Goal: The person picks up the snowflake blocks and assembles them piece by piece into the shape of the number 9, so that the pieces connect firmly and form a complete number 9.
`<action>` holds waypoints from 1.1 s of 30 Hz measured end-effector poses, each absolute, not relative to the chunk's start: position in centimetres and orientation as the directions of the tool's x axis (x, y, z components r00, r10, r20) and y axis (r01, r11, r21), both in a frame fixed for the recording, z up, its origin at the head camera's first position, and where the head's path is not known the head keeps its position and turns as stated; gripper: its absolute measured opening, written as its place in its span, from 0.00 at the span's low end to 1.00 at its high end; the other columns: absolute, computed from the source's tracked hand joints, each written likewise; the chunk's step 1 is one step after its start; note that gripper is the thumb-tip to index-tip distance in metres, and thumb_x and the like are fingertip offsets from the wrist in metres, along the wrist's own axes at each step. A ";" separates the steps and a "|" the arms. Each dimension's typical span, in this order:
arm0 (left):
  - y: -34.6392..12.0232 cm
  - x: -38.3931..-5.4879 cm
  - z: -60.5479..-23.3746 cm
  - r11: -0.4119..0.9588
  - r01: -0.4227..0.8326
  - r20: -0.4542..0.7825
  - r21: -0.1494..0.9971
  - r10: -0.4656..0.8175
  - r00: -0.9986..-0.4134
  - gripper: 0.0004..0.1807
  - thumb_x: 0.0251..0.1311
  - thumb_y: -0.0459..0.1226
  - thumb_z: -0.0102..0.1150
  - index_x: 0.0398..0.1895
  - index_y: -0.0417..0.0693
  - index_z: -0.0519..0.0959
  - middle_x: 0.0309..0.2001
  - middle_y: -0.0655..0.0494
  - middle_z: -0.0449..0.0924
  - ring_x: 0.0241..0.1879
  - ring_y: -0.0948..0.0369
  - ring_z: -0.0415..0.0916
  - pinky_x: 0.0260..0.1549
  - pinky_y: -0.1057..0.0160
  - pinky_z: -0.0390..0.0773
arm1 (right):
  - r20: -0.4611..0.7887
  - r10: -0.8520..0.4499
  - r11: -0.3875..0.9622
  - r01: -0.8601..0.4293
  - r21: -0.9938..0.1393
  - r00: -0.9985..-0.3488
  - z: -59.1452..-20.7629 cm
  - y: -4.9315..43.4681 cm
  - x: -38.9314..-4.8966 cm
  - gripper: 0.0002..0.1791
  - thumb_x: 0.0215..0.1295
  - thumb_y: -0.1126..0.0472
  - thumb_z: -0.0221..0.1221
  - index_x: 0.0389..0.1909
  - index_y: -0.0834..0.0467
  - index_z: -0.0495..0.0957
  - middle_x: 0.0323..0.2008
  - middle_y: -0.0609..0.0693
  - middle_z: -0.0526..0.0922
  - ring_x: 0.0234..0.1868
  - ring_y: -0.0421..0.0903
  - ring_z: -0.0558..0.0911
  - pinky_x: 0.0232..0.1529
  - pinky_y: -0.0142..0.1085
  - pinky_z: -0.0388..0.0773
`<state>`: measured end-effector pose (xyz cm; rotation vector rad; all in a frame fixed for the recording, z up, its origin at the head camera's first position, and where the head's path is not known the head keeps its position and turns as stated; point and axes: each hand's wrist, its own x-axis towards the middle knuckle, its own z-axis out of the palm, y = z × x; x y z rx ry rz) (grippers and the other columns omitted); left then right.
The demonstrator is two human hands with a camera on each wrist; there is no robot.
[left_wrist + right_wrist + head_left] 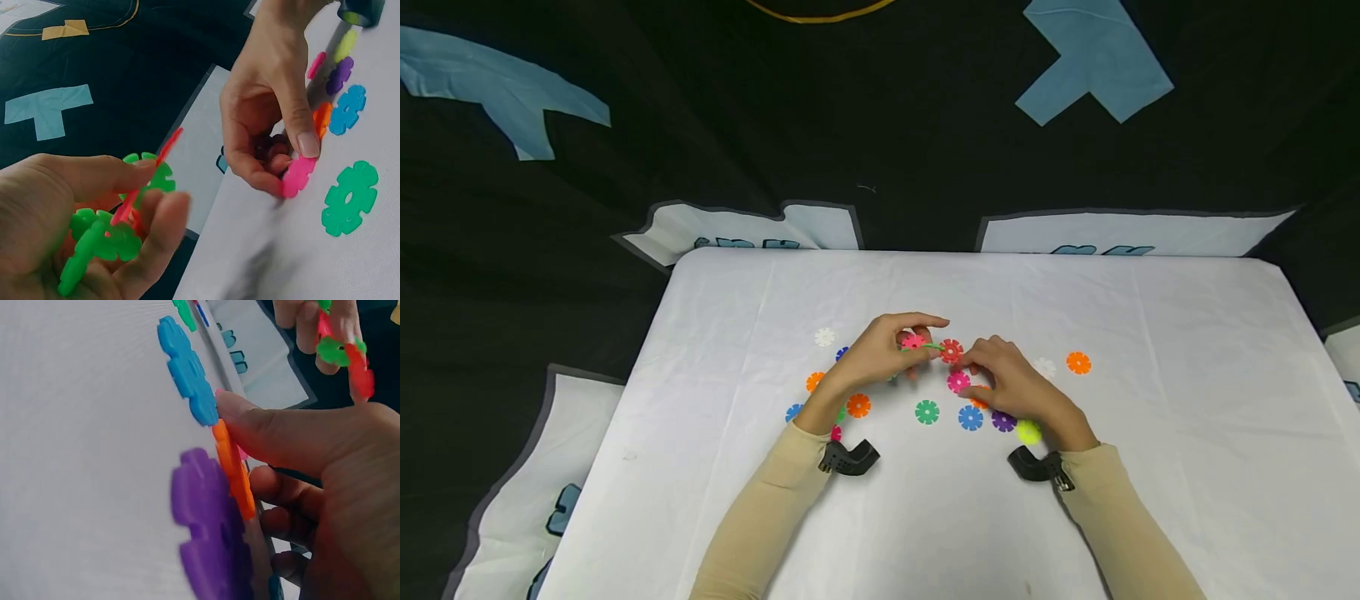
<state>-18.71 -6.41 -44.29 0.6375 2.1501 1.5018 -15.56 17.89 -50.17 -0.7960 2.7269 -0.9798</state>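
Observation:
Above the table, my left hand [880, 354] holds a small chain of notched plastic discs slotted into one another. In the left wrist view it includes green discs [114, 240] and a red disc [167, 147], gripped between thumb and fingers. To its right, my right hand [1018, 382] pinches a pink notched disc [298, 176] by its edge, between thumb and fingertips, close over the cloth. An orange disc [230, 459] lies right by the right thumb, partly covered by the hand in the head view. Parts of the chain are hidden behind the left fingers.
Loose discs lie on the white-covered table [925, 533]: green [927, 412], blue [971, 417], purple [1003, 422] and yellow [1028, 432] in front of the hands. Several more surround the left wrist, including an orange one [858, 406]. Another orange disc [1078, 362] sits far right.

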 end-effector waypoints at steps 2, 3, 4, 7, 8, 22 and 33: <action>-6.4 -18.6 -44.3 0.314 0.121 -0.093 0.942 0.590 -0.802 0.21 0.63 0.36 0.62 0.60 0.57 0.78 0.33 0.46 0.78 0.23 0.41 0.80 0.19 0.66 0.67 | 0.024 -0.504 0.651 -0.399 -0.646 -0.863 -50.0 17.9 -15.5 0.17 0.54 0.57 0.72 0.42 0.55 0.79 0.33 0.45 0.75 0.37 0.43 0.68 0.41 0.38 0.65; -6.4 -18.6 -44.4 0.321 0.128 -0.091 0.939 0.587 -0.805 0.21 0.64 0.35 0.62 0.60 0.57 0.78 0.33 0.46 0.77 0.23 0.41 0.80 0.20 0.66 0.69 | 0.013 -0.486 0.651 -0.372 -0.662 -0.874 -49.8 17.9 -15.5 0.15 0.55 0.58 0.72 0.40 0.54 0.77 0.31 0.46 0.75 0.35 0.44 0.69 0.39 0.37 0.66; -6.4 -18.6 -44.4 0.325 0.132 -0.089 0.936 0.582 -0.808 0.21 0.64 0.35 0.61 0.60 0.57 0.78 0.33 0.46 0.76 0.23 0.41 0.80 0.22 0.66 0.71 | 0.001 -0.464 0.649 -0.341 -0.680 -0.886 -49.6 17.9 -15.4 0.14 0.56 0.58 0.71 0.39 0.54 0.76 0.29 0.46 0.74 0.33 0.44 0.69 0.36 0.35 0.67; -6.3 -18.5 -44.4 0.340 0.151 -0.076 0.928 0.571 -0.818 0.20 0.65 0.35 0.60 0.60 0.56 0.78 0.34 0.50 0.72 0.23 0.41 0.79 0.25 0.64 0.77 | -0.008 -0.394 0.634 -0.266 -0.726 -0.919 -49.0 18.2 -15.4 0.12 0.60 0.59 0.68 0.36 0.53 0.74 0.24 0.46 0.70 0.27 0.43 0.69 0.27 0.32 0.67; -6.3 -18.5 -44.4 0.345 0.157 -0.072 0.925 0.567 -0.820 0.20 0.65 0.35 0.59 0.60 0.55 0.78 0.35 0.50 0.71 0.23 0.42 0.79 0.26 0.63 0.79 | 0.006 -0.374 0.621 -0.255 -0.741 -0.927 -48.7 18.3 -15.3 0.11 0.60 0.59 0.68 0.36 0.53 0.74 0.23 0.46 0.70 0.25 0.43 0.69 0.25 0.31 0.66; -5.8 -18.5 -44.1 0.451 0.334 0.016 0.828 0.576 -0.817 0.17 0.65 0.38 0.60 0.57 0.51 0.80 0.33 0.55 0.70 0.36 0.60 0.68 0.34 0.66 0.69 | 0.224 -0.285 0.470 -0.340 -0.814 -0.932 -46.8 17.5 -14.8 0.09 0.60 0.67 0.66 0.35 0.61 0.75 0.23 0.48 0.76 0.24 0.41 0.71 0.25 0.31 0.71; -5.6 -18.3 -44.1 0.462 0.370 0.018 0.806 0.605 -0.796 0.19 0.64 0.36 0.60 0.58 0.46 0.79 0.33 0.54 0.70 0.36 0.59 0.67 0.33 0.66 0.67 | 0.180 -0.307 0.504 -0.320 -0.802 -0.935 -46.6 17.2 -14.6 0.10 0.63 0.65 0.64 0.37 0.61 0.71 0.25 0.53 0.84 0.20 0.41 0.75 0.23 0.30 0.73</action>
